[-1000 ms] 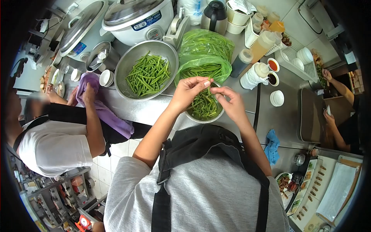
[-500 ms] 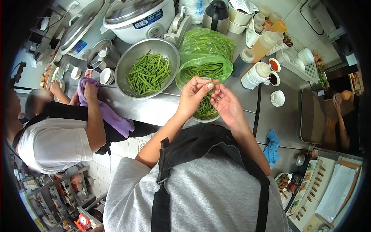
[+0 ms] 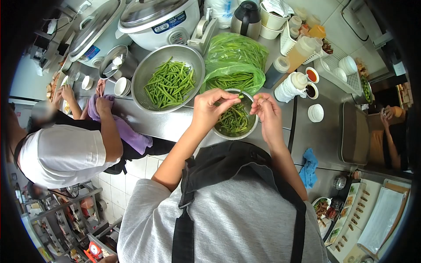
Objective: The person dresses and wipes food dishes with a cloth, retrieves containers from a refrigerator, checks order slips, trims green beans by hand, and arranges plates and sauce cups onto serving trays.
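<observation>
My left hand (image 3: 212, 107) is closed, thumb and forefinger pinching a green bean (image 3: 240, 94) above a small metal bowl (image 3: 253, 127). To its right my right hand (image 3: 268, 110) is raised with its fingertips pinched together; whatever they hold is too small to make out. Thin bean scraps (image 3: 234, 120) lie inside the bowl, below both hands. Behind it stands an opened green plastic bag (image 3: 237, 48) full of long green beans. On the left a large perforated metal colander (image 3: 139, 90) holds a heap of green beans (image 3: 169, 83).
Rice cookers (image 3: 160, 28), a tape dispenser (image 3: 204, 33) and a thermos jug (image 3: 245, 19) line the back. Squeeze bottles (image 3: 277, 70) and sauce cups (image 3: 312, 90) stand right. A co-worker (image 3: 70, 149) at left holds a purple cloth (image 3: 125, 131). A blue cloth (image 3: 309, 166) lies at right.
My hands have moved apart, the left shifting left and the right turning and moving right. More of the bowl now shows between them.
</observation>
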{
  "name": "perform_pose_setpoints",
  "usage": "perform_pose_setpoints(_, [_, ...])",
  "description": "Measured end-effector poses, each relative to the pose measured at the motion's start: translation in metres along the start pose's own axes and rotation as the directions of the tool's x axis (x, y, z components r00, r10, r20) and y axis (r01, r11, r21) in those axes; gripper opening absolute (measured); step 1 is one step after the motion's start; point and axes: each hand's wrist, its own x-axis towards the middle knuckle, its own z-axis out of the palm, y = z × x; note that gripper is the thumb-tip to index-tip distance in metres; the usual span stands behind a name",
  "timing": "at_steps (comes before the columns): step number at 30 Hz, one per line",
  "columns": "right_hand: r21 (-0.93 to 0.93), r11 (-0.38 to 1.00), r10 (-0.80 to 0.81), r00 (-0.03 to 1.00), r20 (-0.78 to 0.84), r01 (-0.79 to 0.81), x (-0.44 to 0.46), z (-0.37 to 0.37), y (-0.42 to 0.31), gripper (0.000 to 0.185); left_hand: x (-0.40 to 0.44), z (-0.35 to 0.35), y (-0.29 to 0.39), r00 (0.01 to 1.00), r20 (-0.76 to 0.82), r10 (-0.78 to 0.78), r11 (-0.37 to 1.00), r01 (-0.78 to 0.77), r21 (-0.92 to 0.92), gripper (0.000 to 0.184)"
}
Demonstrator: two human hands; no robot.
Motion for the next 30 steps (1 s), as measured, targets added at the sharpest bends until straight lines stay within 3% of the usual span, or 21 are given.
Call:
perform_pose_setpoints(5, [-0.236,0.972,0.072,0.973,0.218,-0.019,0.002,-0.010,-0.006,0.020,0.004,-0.013,0.001,0.979,0.139,0.148,0.983,-0.162,0.092,0.017])
perform_pose_setpoints(8, [-0.327,0.945,0.100,0.973,0.206,-0.027,0.000,0.000,-0.005,0.019,0.006,-0.017,0.005,0.964,0.192,0.184,0.971,-0.209,0.116,0.019])
perform_pose_setpoints(13, [-0.284,0.956,0.136,0.970,0.203,-0.074,0.001,0.002,-0.003,0.020,0.005,-0.018,0.003,0.967,0.179,0.179,0.961,-0.211,0.176,0.019])
perform_pose_setpoints(16, [-0.182,0.972,0.182,0.966,0.184,-0.148,-0.001,0.001,-0.002,0.020,0.000,-0.014,-0.001,0.982,0.162,0.101,0.970,-0.134,0.203,0.015])
perform_pose_setpoints(19, [0.101,0.940,0.297,0.929,0.220,-0.325,-0.004,-0.002,0.001,0.020,-0.007,-0.005,-0.005,0.993,0.117,0.008,1.000,-0.007,-0.005,0.013])
perform_pose_setpoints(20, [0.217,0.894,0.337,0.908,0.250,-0.392,-0.004,-0.002,0.002,0.020,-0.012,0.002,-0.010,0.993,0.099,-0.066,0.979,0.084,-0.184,0.013])
perform_pose_setpoints(23, [0.343,0.835,0.328,0.890,0.315,-0.430,-0.005,0.002,0.005,0.019,-0.023,0.019,-0.018,0.942,0.156,-0.296,0.724,0.328,-0.607,0.016])
perform_pose_setpoints(26, [0.363,0.818,0.320,0.878,0.356,-0.445,-0.003,0.004,0.009,0.018,-0.023,0.014,-0.017,0.945,0.144,-0.295,0.769,0.324,-0.551,0.016])
perform_pose_setpoints(29, [0.391,0.819,0.271,0.884,0.382,-0.420,-0.004,-0.004,0.011,0.020,-0.016,-0.013,-0.040,0.888,-0.050,-0.457,0.746,0.352,-0.565,0.020])
perform_pose_setpoints(30, [0.188,0.919,0.268,0.900,0.344,-0.346,-0.004,-0.006,0.011,0.020,-0.012,-0.029,-0.055,0.859,-0.145,-0.490,0.784,0.363,-0.503,0.023])
